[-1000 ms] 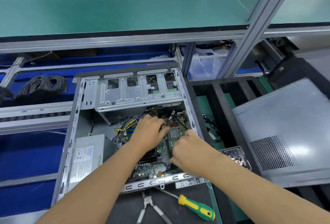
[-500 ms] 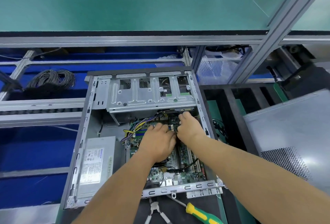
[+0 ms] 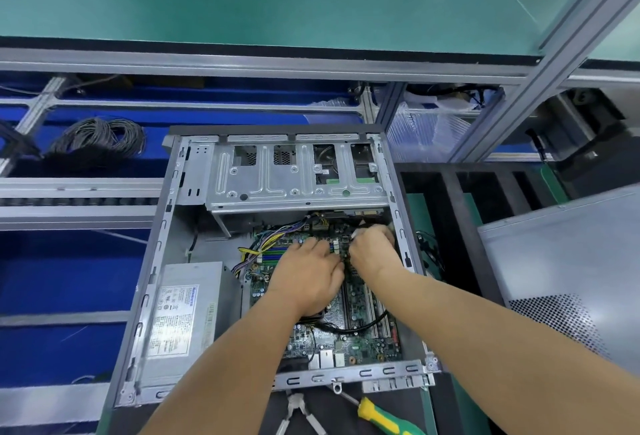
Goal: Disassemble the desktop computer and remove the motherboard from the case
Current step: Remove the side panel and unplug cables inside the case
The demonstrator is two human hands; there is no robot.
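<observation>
- The green printed-circuit motherboard (image 3: 360, 299) lay flat in the open grey steel case (image 3: 162, 261), its long axis running toward the drive cage.
- The right hand (image 3: 372, 251), nearer the far-right corner, was curled there; what it gripped could not be told.
- The left hand (image 3: 308, 278) rested flat mid-board, grasping nothing.

Head view, steeply down, close.

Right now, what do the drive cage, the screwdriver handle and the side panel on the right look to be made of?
Drive cage: bare stamped sheet steel by the look, dull silver with pressed ribs and cutouts.
Screwdriver handle: moulded plastic or rubber, glossy yellow and green.
Side panel: sheet metal, matte grey, with a perforated vent patch.
</observation>
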